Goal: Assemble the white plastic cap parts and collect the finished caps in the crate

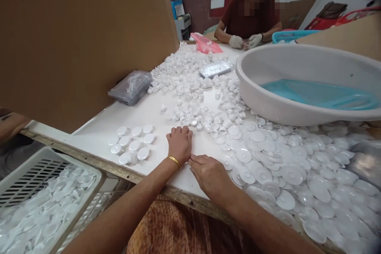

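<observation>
My left hand [179, 143], with a gold bangle at the wrist, rests on the white table near its front edge. Its fingers curl down and away from me, and whatever they close on is hidden beneath the palm. My right hand [208, 170] meets it from the right, fingers pressed together and tips against the heel of the left; I cannot make out what is in them. Beyond both hands lie many small white toy cups [193, 113]. Small white saucers [257, 158] are heaped to the right. Left of my hands sits a group of small round white pieces [135, 145].
A large cardboard box [89, 39] stands at the left. At the right is a wide white basin [268, 111] holding blue plastic. Clear-wrapped packs [131, 87] lie on the table. A crate [95, 182] of white pieces stands below left. Across the table sits a gloved person [250, 20].
</observation>
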